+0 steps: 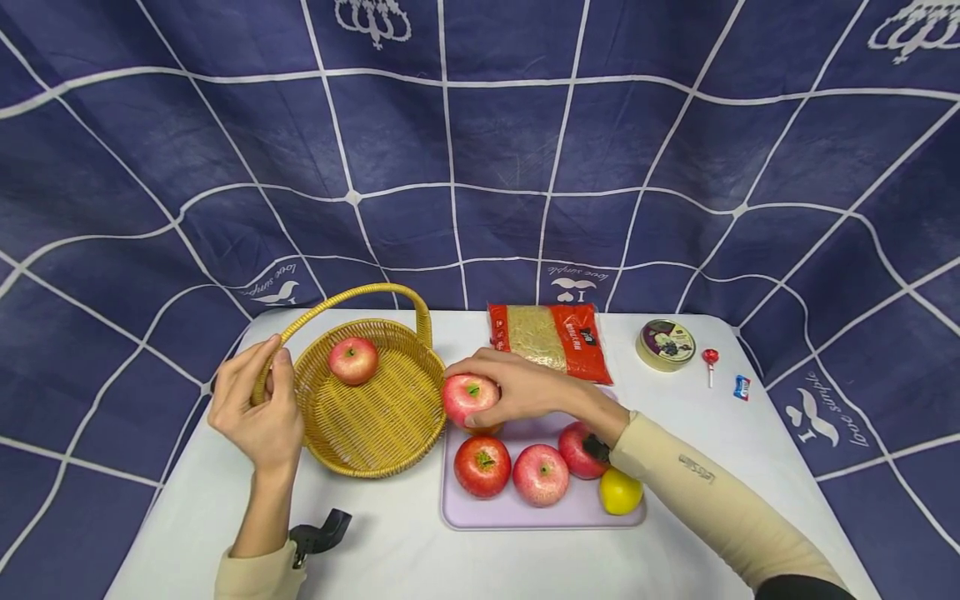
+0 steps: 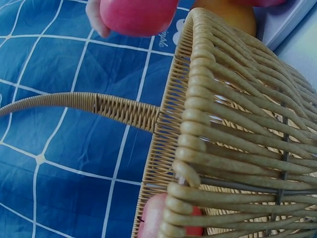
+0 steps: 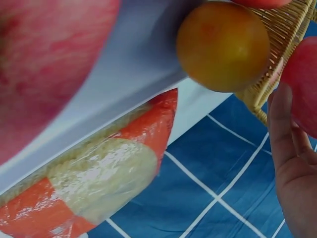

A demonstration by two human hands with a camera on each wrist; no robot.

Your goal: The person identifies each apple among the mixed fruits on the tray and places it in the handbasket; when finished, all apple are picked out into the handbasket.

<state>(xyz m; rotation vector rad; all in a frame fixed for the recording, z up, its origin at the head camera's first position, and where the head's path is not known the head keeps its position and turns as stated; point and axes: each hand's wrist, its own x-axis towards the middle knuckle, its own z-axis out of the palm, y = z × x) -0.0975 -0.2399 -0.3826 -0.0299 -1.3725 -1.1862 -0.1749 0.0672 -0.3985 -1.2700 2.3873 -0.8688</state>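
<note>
A yellow wicker basket (image 1: 375, 429) stands at the left, with one red apple (image 1: 353, 360) inside near its back wall. My left hand (image 1: 258, 408) grips the left side of its arched handle (image 1: 367, 290). In my right hand (image 1: 525, 385) is another red apple (image 1: 467, 397), raised over the tray's back left corner, close to the basket's right rim. The right wrist view shows fingers around this apple and, separate from it, an orange fruit (image 3: 223, 47) on the tray; in the head view the held apple mostly hides that fruit.
The lilac tray (image 1: 540, 521) also bears red apples, among them one at the left (image 1: 482, 467), and a yellow fruit (image 1: 621, 492). Behind it lies a red bag (image 1: 551, 337). A round tin (image 1: 665, 345), a lollipop (image 1: 710, 358) and a small blue packet (image 1: 742, 387) are at the right.
</note>
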